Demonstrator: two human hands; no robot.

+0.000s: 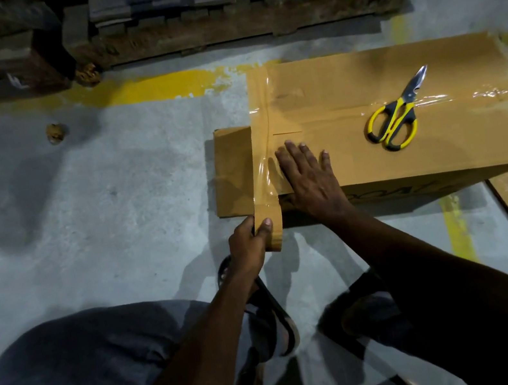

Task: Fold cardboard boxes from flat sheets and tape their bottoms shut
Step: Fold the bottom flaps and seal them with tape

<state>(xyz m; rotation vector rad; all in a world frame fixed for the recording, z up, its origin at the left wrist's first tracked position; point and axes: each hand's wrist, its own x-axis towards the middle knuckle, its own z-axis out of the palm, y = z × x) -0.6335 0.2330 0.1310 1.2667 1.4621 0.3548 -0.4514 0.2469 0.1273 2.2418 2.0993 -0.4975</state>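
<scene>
While the right hand (308,179) presses flat, fingers straight, on the cardboard box (424,148) near its front left corner, the left hand (248,244) grips the brown tape (271,228) drawn down over that corner. The box sits on the concrete floor (95,203), with yellow-handled scissors (397,119) lying on its taped top toward the right edge.

Head-worn view, forward and down (near, wide-angle)
</scene>
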